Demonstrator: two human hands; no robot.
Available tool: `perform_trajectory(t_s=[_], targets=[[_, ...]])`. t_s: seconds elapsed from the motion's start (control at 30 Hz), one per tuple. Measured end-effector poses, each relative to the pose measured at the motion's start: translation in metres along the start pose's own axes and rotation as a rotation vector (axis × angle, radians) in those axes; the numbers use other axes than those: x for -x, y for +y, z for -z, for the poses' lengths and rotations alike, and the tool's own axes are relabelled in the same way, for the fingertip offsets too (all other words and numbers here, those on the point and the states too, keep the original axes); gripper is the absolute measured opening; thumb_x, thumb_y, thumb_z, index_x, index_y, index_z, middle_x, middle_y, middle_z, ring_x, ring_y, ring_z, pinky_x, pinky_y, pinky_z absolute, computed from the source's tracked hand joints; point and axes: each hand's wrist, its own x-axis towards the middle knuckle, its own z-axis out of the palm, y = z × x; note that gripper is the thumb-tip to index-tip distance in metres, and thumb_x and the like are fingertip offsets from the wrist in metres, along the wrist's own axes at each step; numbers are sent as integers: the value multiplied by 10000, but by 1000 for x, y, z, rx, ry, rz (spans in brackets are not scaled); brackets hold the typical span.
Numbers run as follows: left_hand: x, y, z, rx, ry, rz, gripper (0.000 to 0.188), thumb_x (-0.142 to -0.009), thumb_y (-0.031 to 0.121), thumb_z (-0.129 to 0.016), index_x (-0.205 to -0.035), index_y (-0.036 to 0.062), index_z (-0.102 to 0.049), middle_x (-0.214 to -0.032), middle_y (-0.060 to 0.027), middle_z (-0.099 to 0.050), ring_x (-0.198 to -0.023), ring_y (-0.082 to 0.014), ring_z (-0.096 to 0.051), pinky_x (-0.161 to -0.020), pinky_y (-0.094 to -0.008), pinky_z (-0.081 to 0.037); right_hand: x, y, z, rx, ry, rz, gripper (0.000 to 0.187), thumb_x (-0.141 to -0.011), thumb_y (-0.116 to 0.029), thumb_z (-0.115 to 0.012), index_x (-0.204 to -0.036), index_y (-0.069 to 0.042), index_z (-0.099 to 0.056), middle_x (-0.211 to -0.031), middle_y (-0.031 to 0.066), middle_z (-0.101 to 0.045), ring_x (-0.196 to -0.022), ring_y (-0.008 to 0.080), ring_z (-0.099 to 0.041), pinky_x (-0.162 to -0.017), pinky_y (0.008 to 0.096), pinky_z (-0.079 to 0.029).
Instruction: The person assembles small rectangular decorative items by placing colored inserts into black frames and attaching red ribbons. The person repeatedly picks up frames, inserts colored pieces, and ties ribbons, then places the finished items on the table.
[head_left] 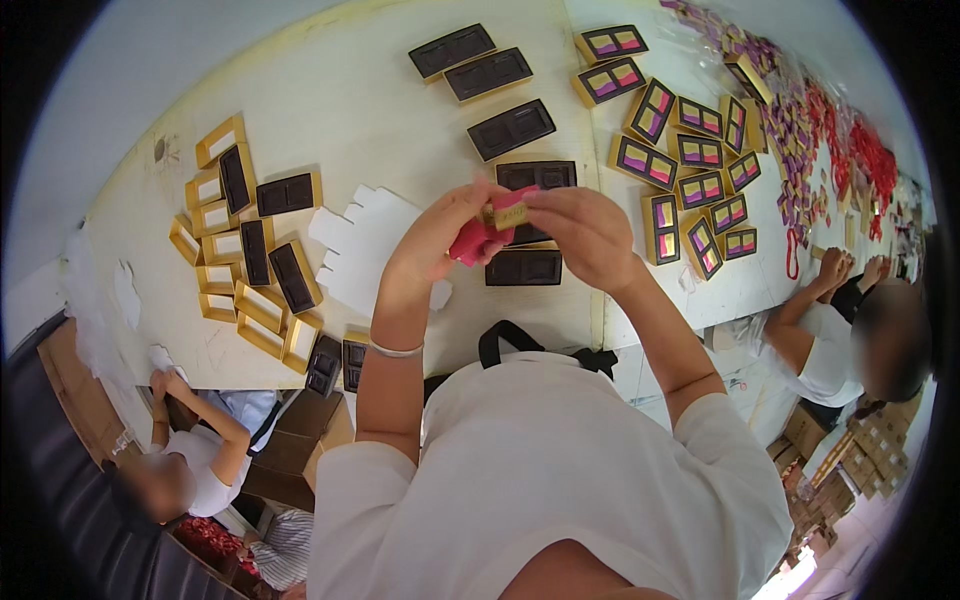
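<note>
In front of my chest, over the table, both hands work on a small pink-and-gold box (512, 214). My left hand (440, 232) is closed around its pink lower part, and more pink shows between the fingers. The fingertips of my right hand (588, 228) pinch the gold-banded end. Whether this is one piece or several together, I cannot tell. Just beneath my hands lie gold boxes with black two-compartment trays; the nearest tray (523, 268) and another tray (536, 174) are partly covered by my hands.
More black trays (511, 128) run up the table's middle. Filled boxes (700, 152) with pink, purple and gold pieces cluster at right, beside heaped small pieces (795, 150) and red ribbons (870, 160). Gold frames (262, 307) and white card (365, 245) lie left. Co-workers sit on both sides.
</note>
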Motion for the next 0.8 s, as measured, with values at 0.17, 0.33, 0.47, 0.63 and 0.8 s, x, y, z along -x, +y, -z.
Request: perform_trajectory(t_s=[0.17, 0.33, 0.47, 0.63, 0.8], targets=[[0, 12, -8, -185, 219, -69, 247, -820, 218, -609, -944, 5, -598, -729, -63, -599, -583, -84, -553, -465, -180, -398, -4, 5, -13, -28, -38, 47, 282, -663, -33, -645, -938, -10, -586, -1024, 134, -567, -875, 279, -572, -716, 341, -488], [-7, 11, 5, -394, 244, -100, 243, -815, 208, -611, -948, 5, -593, -721, -43, -591, -575, -88, -545, -452, -188, -394, -16, 9, -11, -366, -121, -389, 272, -705, -29, -662, -969, -50, -602, -1048, 131, -560, -916, 268, -562, -771, 322, -476], [-12, 10, 11, -171, 142, 12, 272, -823, 276, -608, -885, 12, -592, -656, -18, -549, -548, -64, -511, -456, -175, -380, -17, 22, -11, -625, -149, -486, 307, -721, -2, -652, -1019, -38, -586, -1073, 116, -558, -961, 229, -554, -824, 296, -448], [-11, 5, 23, 9, 45, -46, 260, -845, 286, -570, -830, 27, -593, -625, -3, -521, -519, -56, -475, -420, -178, -323, -30, 36, -9, -1187, -220, -819, 269, -810, -53, -574, -1070, 9, -549, -1070, 91, -558, -1005, 171, -523, -845, 278, -426], [-31, 5, 19, -111, 373, -198, 231, -827, 238, -590, -803, 10, -618, -678, -30, -575, -555, -55, -509, -424, -178, -331, -43, 36, -13, -285, -116, -493, 294, -749, -43, -619, -1032, 8, -551, -1083, 123, -513, -948, 242, -542, -782, 307, -455]])
